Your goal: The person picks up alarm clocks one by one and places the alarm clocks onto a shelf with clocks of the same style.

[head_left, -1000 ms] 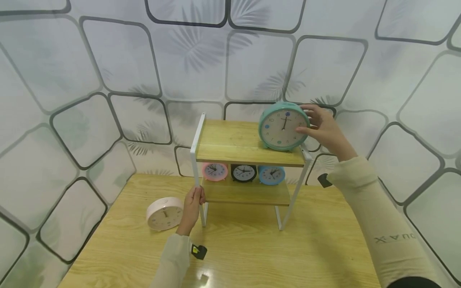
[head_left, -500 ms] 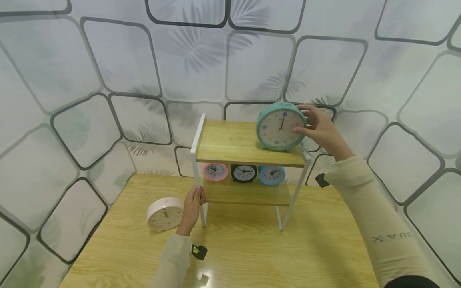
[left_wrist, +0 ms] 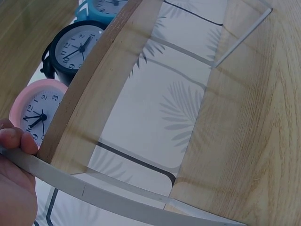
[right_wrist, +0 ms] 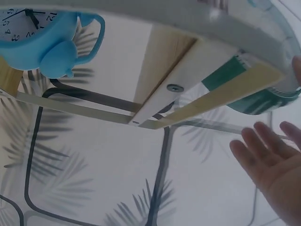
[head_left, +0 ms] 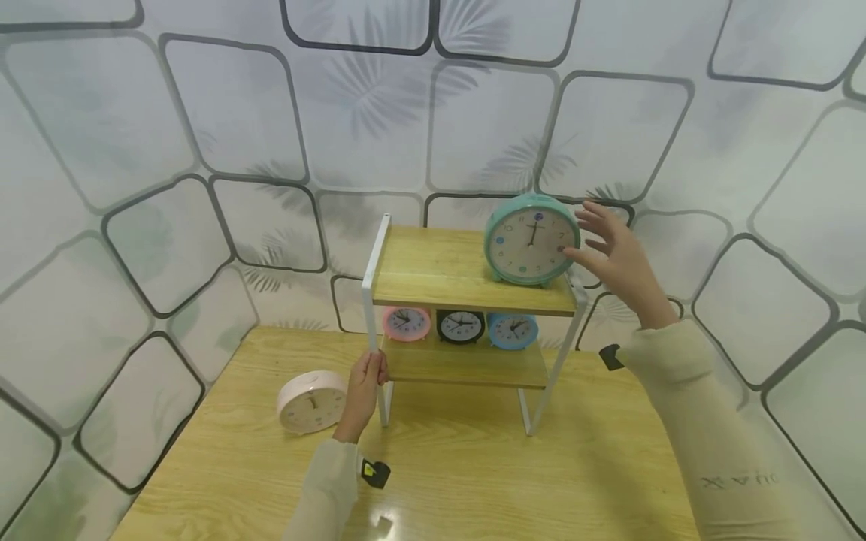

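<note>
A large round teal clock (head_left: 531, 242) stands on the right part of the top board of a two-tier wooden shelf (head_left: 433, 263) with white metal legs. My right hand (head_left: 619, 259) is just right of that clock, fingers spread and relaxed, thumb near its rim; in the right wrist view the fingers (right_wrist: 263, 146) are apart from the teal body. My left hand (head_left: 365, 387) grips the shelf's front left leg (left_wrist: 70, 186). On the lower board sit a pink alarm clock (head_left: 406, 323), a black one (head_left: 460, 327) and a blue one (head_left: 513, 330).
A pale pink round clock (head_left: 311, 402) leans back on the wooden table (head_left: 446, 481), left of the left hand. Behind the shelf rises a patterned wall covering (head_left: 365, 120) with leaf prints.
The right hand has let go of the teal clock and drawn slightly to the right, its fingers opening. The clock has stayed on the top board. The left hand keeps its grip.
</note>
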Available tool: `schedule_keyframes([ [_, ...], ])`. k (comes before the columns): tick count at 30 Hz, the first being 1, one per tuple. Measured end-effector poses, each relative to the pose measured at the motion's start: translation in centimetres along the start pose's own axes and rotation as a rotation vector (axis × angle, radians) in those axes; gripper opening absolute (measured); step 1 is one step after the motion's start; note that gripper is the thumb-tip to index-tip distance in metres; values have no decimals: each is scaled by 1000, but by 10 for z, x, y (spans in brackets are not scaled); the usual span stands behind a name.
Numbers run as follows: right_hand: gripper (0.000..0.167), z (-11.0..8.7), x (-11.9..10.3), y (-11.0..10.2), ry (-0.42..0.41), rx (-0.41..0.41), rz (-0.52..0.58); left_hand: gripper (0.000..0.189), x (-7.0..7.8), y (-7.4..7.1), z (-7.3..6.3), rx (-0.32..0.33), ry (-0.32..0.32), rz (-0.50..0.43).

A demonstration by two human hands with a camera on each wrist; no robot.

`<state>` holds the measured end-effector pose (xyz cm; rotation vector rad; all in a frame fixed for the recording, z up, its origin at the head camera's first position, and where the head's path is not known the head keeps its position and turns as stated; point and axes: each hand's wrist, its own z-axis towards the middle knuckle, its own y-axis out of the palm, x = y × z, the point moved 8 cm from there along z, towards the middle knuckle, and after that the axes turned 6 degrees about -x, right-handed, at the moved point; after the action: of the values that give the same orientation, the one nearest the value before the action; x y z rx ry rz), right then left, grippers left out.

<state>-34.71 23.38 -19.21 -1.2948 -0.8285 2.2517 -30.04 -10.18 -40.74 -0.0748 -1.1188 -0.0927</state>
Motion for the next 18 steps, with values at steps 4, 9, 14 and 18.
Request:
schedule_keyframes([
  [4, 69, -27, 0, -10, -5, 157, -53, 31, -1, 0, 1, -1, 4, -16],
  [9, 62, -63, 7, -9, -37, 344, -2, 31, -2, -1, 0, 12, -23, 2],
  [14, 53, -97, 23, 9, -37, 477, 121, 32, -3, -1, 1, 14, -48, -6],
  [18, 50, -116, 43, 31, -22, 490, 187, 32, -3, 0, 0, 13, -55, 3],
])
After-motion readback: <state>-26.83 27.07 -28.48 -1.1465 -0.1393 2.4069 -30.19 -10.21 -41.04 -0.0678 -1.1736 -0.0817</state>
